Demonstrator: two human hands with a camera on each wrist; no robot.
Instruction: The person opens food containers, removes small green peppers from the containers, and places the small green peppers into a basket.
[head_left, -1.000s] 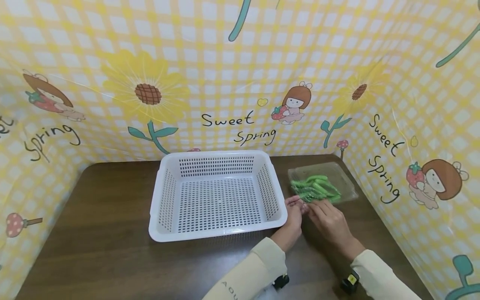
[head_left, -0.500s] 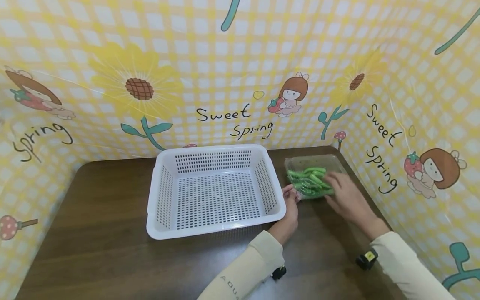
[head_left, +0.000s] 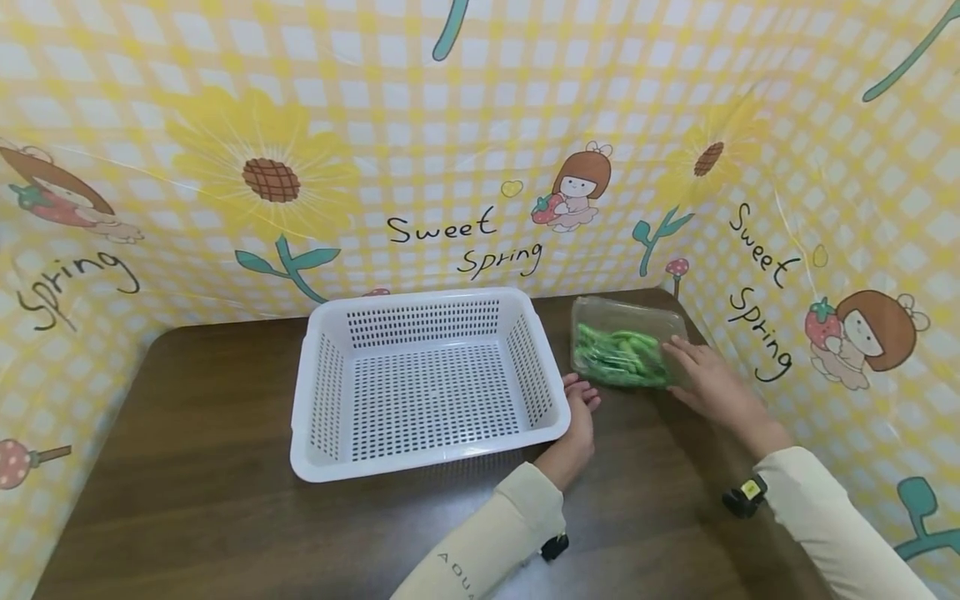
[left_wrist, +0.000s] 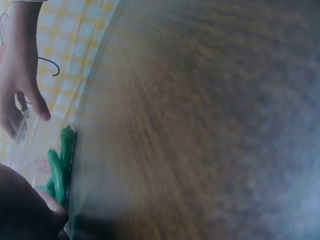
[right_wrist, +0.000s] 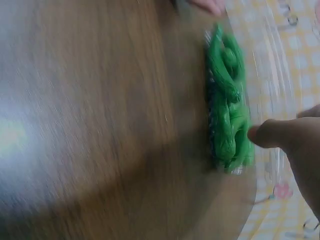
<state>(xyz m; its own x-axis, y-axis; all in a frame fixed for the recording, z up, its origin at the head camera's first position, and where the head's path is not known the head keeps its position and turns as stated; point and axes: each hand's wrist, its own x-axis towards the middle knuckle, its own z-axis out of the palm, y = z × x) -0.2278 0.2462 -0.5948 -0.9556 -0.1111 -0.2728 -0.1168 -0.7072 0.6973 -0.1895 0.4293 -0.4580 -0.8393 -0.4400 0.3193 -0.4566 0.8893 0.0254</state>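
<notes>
Green chili peppers (head_left: 618,358) lie in a clear plastic box (head_left: 630,312) at the table's right, bunched along its near side. My right hand (head_left: 716,387) holds the box at its right edge; in the left wrist view, thumb and fingers of the right hand (left_wrist: 22,85) lie on either side of the plastic. In the right wrist view the thumb (right_wrist: 270,134) is close by the peppers (right_wrist: 227,100). My left hand (head_left: 576,425) lies with loosely extended fingers between the box's near left corner and the white basket (head_left: 431,462).
The white perforated plastic basket stands left of the box, with nothing inside. Both sit on a dark wooden table (head_left: 202,450). A yellow checked cloth (head_left: 442,125) with printed flowers rises behind the table and along its sides.
My right hand has moved from beside the left hand to the box's right edge. The box has shifted slightly back and tipped, and my left fingers have come away from its near corner.
</notes>
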